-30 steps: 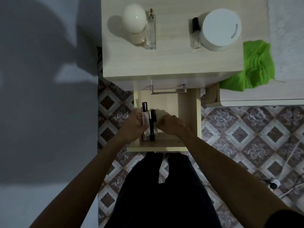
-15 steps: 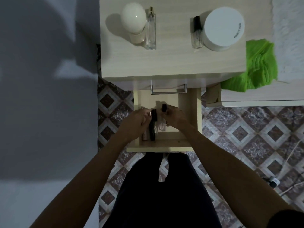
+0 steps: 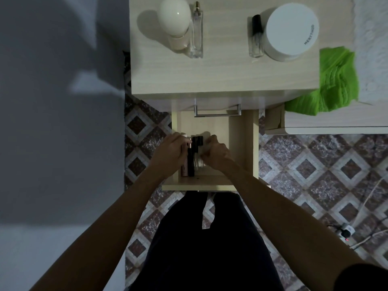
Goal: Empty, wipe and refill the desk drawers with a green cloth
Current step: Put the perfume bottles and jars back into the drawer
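The lower drawer (image 3: 243, 148) of the light wooden cabinet (image 3: 220, 76) stands pulled out below me. Inside it, at the left front, small bottles stand together: a pink one (image 3: 185, 169), a dark tube (image 3: 190, 162) and a clear bottle with a black cap (image 3: 198, 158). My left hand (image 3: 171, 153) curls around the pink bottle and dark tube from the left. My right hand (image 3: 216, 152) holds the clear black-capped bottle from the right. The green cloth (image 3: 333, 82) lies bunched on the ledge to the cabinet's right, away from both hands.
On the cabinet top stand a white egg-shaped lamp (image 3: 174, 19), a tall clear perfume bottle (image 3: 196, 32), a small black-capped bottle (image 3: 256, 38) and a white round jar (image 3: 291, 30). The upper drawer's metal handle (image 3: 217, 111) overhangs the open drawer. A power plug and cables (image 3: 346, 233) lie on the tiled floor.
My right hand lifted the black-capped clear bottle, then brought it down beside the other bottles in the drawer. My left hand stayed against the pink bottle and dark tube.
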